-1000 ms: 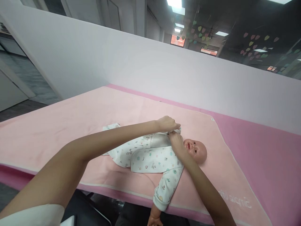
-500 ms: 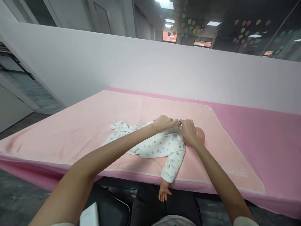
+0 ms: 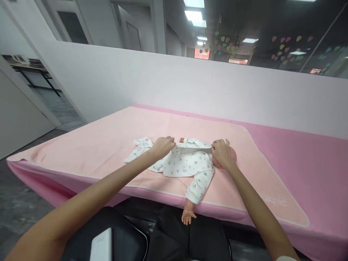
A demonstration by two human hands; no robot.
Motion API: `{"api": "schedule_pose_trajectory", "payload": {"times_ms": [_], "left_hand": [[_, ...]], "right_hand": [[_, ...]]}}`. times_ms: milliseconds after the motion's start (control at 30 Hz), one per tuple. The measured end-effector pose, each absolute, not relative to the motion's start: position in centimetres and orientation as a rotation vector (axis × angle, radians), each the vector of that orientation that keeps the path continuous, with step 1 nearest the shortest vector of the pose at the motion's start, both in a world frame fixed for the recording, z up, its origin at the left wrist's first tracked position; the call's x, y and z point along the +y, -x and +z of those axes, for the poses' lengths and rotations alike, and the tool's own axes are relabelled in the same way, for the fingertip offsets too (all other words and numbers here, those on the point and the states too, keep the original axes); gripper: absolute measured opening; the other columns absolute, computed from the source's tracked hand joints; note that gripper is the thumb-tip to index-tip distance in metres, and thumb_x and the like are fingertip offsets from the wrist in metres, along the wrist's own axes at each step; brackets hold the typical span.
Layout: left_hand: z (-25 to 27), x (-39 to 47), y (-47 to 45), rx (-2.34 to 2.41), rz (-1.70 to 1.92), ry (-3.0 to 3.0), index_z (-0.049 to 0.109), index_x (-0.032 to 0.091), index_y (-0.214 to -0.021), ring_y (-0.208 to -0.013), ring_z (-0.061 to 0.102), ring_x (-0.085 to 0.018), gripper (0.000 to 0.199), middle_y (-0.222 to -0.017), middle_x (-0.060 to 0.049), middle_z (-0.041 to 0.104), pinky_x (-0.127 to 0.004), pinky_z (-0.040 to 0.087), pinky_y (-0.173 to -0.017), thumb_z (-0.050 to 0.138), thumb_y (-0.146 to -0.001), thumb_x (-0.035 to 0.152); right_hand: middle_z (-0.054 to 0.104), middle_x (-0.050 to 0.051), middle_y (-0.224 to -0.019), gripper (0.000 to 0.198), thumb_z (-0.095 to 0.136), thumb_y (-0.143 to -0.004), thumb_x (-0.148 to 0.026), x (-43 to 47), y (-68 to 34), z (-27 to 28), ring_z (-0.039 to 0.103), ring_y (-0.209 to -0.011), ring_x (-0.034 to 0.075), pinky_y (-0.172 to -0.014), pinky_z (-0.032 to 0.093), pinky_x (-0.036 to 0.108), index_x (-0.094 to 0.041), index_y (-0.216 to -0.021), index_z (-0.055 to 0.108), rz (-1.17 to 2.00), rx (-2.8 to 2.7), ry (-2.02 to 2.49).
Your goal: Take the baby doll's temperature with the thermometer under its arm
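Note:
A baby doll point(image 3: 233, 155) lies across the bed with its head to the right, wearing a white printed baby outfit point(image 3: 185, 165). My left hand point(image 3: 164, 145) pinches the outfit's front edge near the doll's waist. At the neckline my right hand point(image 3: 221, 151) grips the other end of that same edge, close to the doll's head and partly covering it. Between my hands the edge is stretched straight and lifted, with white inner fabric showing below it. One doll arm hangs over the bed's near edge, its hand point(image 3: 188, 216) bare.
A peach blanket point(image 3: 108, 141) covers much of the pink-sheeted bed point(image 3: 307, 163). Behind it rises a white wall point(image 3: 174, 85) with a glass panel above. A white box-shaped device point(image 3: 101, 244) rests on a black seat point(image 3: 127, 235) at the near left.
My left hand has moved left along the outfit, from beside my right hand at the neck to the waist. The front edge is now pulled taut. The view has shifted slightly.

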State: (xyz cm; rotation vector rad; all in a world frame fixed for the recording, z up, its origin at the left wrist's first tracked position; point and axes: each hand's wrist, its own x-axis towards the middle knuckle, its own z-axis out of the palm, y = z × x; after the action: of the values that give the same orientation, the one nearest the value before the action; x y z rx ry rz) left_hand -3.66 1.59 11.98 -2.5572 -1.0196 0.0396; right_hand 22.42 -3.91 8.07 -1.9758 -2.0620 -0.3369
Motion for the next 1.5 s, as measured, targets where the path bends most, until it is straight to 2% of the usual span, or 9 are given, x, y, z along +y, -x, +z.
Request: {"api": "schedule_pose_trajectory", "payload": {"times_ms": [233, 400, 567, 700, 900, 967, 1167, 1367, 1500], "left_hand": [[7.6, -1.1, 5.5, -1.099, -0.130, 2.636, 0.068, 0.019, -0.077, -0.075, 0.054, -0.019, 0.033, -0.077, -0.007, 0.064, -0.028, 0.036, -0.062, 0.043, -0.072, -0.002], [9.1, 0.5, 2.2, -1.142, -0.407, 2.610, 0.067, 0.018, -0.069, -0.079, 0.054, -0.017, 0.035, -0.085, -0.006, 0.065, -0.029, 0.037, -0.068, 0.040, -0.066, -0.005], [8.0, 4.6, -4.1, -1.382, -0.558, 2.581, 0.064, 0.019, -0.097, -0.096, 0.054, -0.020, 0.035, -0.102, -0.006, 0.063, -0.032, 0.040, -0.080, 0.039, -0.077, 0.006], [4.7, 7.6, -6.9, -1.624, -0.490, 2.608, 0.052, 0.020, -0.116, -0.109, 0.049, -0.020, 0.033, -0.119, -0.007, 0.054, -0.031, 0.039, -0.088, 0.036, -0.087, 0.020], [2.6, 10.1, -6.9, -1.656, -0.372, 2.723, 0.052, 0.019, -0.111, -0.110, 0.050, -0.020, 0.034, -0.119, -0.007, 0.055, -0.038, 0.031, -0.098, 0.028, -0.089, 0.026], [2.7, 10.4, -6.7, -1.701, -0.338, 2.741, 0.054, 0.016, -0.106, -0.103, 0.054, -0.021, 0.035, -0.114, -0.009, 0.058, -0.039, 0.032, -0.097, 0.027, -0.087, 0.030], [3.4, 10.1, -6.3, -1.828, -0.238, 2.746, 0.056, 0.014, -0.101, -0.092, 0.059, -0.024, 0.043, -0.104, -0.012, 0.063, -0.033, 0.044, -0.076, 0.025, -0.083, 0.038], [3.5, 9.6, -6.1, -1.851, -0.183, 2.722, 0.057, 0.015, -0.100, -0.096, 0.057, -0.024, 0.047, -0.108, -0.012, 0.059, -0.032, 0.042, -0.079, 0.020, -0.084, 0.041], [3.5, 9.4, -6.0, -1.881, -0.170, 2.705, 0.055, 0.015, -0.104, -0.095, 0.058, -0.025, 0.049, -0.109, -0.013, 0.058, -0.034, 0.042, -0.081, 0.020, -0.084, 0.042]], "right_hand": [[0.060, 0.005, -0.108, 0.028, 0.040, -0.078, -0.013, -5.1, -22.0, 6.7, 0.046, -0.107, 0.021, -0.101, 0.015, 0.050, -0.021, -0.079, 0.067, -0.330, -2.097, 1.871], [0.057, 0.008, -0.118, 0.030, 0.039, -0.081, -0.022, -4.9, -23.8, 7.4, 0.049, -0.109, 0.021, -0.090, 0.034, 0.034, -0.019, -0.095, 0.065, -0.163, -1.770, 1.843], [0.068, 0.005, -0.081, 0.039, 0.036, -0.082, -0.043, -4.1, -27.7, 7.1, 0.059, -0.077, 0.020, -0.066, 0.040, 0.030, -0.020, -0.076, 0.066, 0.215, -1.552, 1.931], [0.068, 0.002, -0.090, 0.027, 0.049, -0.074, -0.044, -3.1, -30.1, 5.4, 0.059, -0.088, 0.021, -0.075, 0.042, 0.030, -0.024, -0.077, 0.067, 0.468, -1.364, 1.752], [0.068, 0.003, -0.094, 0.026, 0.061, -0.065, -0.043, -2.5, -31.1, 3.2, 0.058, -0.096, 0.022, -0.086, 0.042, 0.033, -0.022, -0.079, 0.068, 0.686, -1.188, 1.392], [0.068, 0.003, -0.097, 0.030, 0.061, -0.065, -0.045, -2.7, -31.2, 2.5, 0.057, -0.098, 0.023, -0.088, 0.043, 0.033, -0.021, -0.082, 0.068, 0.741, -1.089, 1.302], [0.068, 0.003, -0.099, 0.033, 0.059, -0.069, -0.047, -3.6, -31.6, 1.6, 0.059, -0.098, 0.024, -0.084, 0.048, 0.034, -0.021, -0.088, 0.067, 1.010, -0.919, 1.172], [0.064, 0.001, -0.110, 0.033, 0.062, -0.070, -0.042, -4.3, -32.9, 1.5, 0.055, -0.108, 0.022, -0.092, 0.045, 0.034, -0.023, -0.097, 0.065, 1.179, -0.884, 1.047], [0.066, 0.002, -0.104, 0.041, 0.067, -0.065, -0.036, -4.4, -34.4, 0.6, 0.060, -0.098, 0.020, -0.085, 0.048, 0.033, -0.026, -0.104, 0.061, 1.220, -0.857, 0.981]]}}
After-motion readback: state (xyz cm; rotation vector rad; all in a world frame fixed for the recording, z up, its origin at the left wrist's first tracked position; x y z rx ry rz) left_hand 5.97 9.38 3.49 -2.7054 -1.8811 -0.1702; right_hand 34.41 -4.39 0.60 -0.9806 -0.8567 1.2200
